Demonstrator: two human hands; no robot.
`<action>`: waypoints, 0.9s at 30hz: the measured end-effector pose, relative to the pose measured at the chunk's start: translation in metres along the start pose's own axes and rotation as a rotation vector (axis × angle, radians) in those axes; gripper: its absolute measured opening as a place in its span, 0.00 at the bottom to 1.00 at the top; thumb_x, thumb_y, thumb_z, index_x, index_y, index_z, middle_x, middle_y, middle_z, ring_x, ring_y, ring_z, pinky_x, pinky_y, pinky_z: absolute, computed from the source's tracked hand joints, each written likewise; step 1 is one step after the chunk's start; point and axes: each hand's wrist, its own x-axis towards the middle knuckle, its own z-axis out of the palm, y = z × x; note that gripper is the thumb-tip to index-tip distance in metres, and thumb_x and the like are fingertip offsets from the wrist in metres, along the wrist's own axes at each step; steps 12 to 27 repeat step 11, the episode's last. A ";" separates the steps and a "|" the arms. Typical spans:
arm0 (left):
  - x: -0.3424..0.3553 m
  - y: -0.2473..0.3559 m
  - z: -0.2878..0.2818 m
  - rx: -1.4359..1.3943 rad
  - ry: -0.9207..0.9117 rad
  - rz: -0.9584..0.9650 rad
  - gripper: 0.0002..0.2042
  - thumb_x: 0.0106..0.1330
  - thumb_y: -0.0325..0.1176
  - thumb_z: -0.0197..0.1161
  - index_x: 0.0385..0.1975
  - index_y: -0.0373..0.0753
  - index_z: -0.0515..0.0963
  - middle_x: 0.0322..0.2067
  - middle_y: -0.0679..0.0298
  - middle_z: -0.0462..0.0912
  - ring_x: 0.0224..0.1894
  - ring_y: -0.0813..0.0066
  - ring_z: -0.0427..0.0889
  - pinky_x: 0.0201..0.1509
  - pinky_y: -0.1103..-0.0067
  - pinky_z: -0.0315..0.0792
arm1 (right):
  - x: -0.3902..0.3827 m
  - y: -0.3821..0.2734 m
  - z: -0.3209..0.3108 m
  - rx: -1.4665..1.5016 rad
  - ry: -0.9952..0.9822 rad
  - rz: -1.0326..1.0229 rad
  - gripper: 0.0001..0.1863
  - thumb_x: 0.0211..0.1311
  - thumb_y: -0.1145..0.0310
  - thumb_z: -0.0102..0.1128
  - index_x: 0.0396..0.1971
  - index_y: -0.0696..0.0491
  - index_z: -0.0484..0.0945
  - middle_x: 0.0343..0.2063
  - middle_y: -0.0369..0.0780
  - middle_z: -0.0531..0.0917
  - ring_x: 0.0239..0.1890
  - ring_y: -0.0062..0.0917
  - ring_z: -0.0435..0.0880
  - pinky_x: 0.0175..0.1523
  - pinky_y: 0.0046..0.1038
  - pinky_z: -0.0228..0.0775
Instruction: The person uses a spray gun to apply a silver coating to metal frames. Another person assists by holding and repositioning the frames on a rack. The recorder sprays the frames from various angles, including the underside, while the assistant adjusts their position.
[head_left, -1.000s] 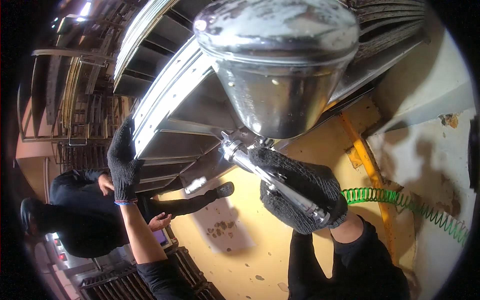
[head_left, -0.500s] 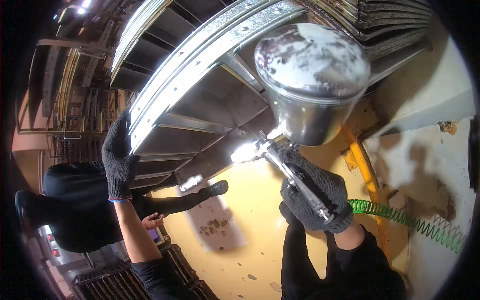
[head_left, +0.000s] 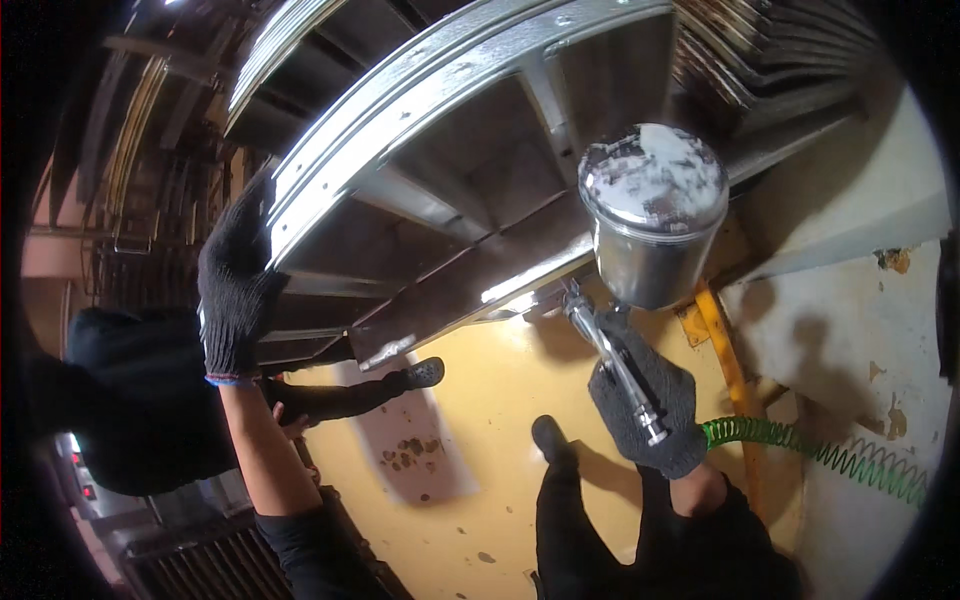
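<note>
My left hand (head_left: 238, 285), in a dark knitted glove, is closed on the left end of a shiny metal frame (head_left: 405, 115) with several rectangular compartments. The frame stands tilted. In my right hand (head_left: 650, 395), gloved alike, is a metal spray gun (head_left: 610, 350). On top of the gun sits a silver cup (head_left: 655, 265), its rounded lid splotched with white. The gun's nozzle points toward the frame's lower edge, apart from it. A green coiled hose (head_left: 770, 432) runs right from beside my right wrist. The right fingertips are partly hidden behind the handle.
More metal frames (head_left: 290, 65) stack behind at upper left, and dark ridged ones (head_left: 780, 50) at upper right. A person in black (head_left: 135, 400) stands at left. A yellow post (head_left: 728, 350) rises by the stained wall (head_left: 850, 320). The yellow floor (head_left: 480, 430) is marked.
My right hand has lowered the spray gun and drawn it slightly right, away from my head. The metal frame has tipped, showing more of its lower side. My left hand keeps its hold.
</note>
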 end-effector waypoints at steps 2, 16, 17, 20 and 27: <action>0.004 0.005 0.003 0.071 0.029 -0.022 0.34 0.49 0.18 0.64 0.63 0.37 0.71 0.60 0.54 0.76 0.64 0.64 0.73 0.69 0.72 0.64 | -0.007 0.002 0.023 0.607 -0.050 0.204 0.25 0.62 0.77 0.58 0.60 0.60 0.70 0.32 0.37 0.81 0.32 0.18 0.80 0.38 0.20 0.74; 0.006 -0.009 0.014 0.543 0.071 -0.013 0.31 0.56 0.27 0.63 0.64 0.45 0.70 0.61 0.53 0.75 0.63 0.58 0.74 0.68 0.68 0.67 | 0.005 0.054 0.107 1.329 -0.692 0.402 0.33 0.70 0.47 0.51 0.64 0.55 0.62 0.31 0.42 0.80 0.29 0.27 0.82 0.32 0.21 0.77; 0.006 -0.009 0.014 0.543 0.071 -0.013 0.31 0.56 0.27 0.63 0.64 0.45 0.70 0.61 0.53 0.75 0.63 0.58 0.74 0.68 0.68 0.67 | 0.005 0.054 0.107 1.329 -0.692 0.402 0.33 0.70 0.47 0.51 0.64 0.55 0.62 0.31 0.42 0.80 0.29 0.27 0.82 0.32 0.21 0.77; 0.006 -0.009 0.014 0.543 0.071 -0.013 0.31 0.56 0.27 0.63 0.64 0.45 0.70 0.61 0.53 0.75 0.63 0.58 0.74 0.68 0.68 0.67 | 0.005 0.054 0.107 1.329 -0.692 0.402 0.33 0.70 0.47 0.51 0.64 0.55 0.62 0.31 0.42 0.80 0.29 0.27 0.82 0.32 0.21 0.77; 0.006 -0.009 0.014 0.543 0.071 -0.013 0.31 0.56 0.27 0.63 0.64 0.45 0.70 0.61 0.53 0.75 0.63 0.58 0.74 0.68 0.68 0.67 | 0.005 0.054 0.107 1.329 -0.692 0.402 0.33 0.70 0.47 0.51 0.64 0.55 0.62 0.31 0.42 0.80 0.29 0.27 0.82 0.32 0.21 0.77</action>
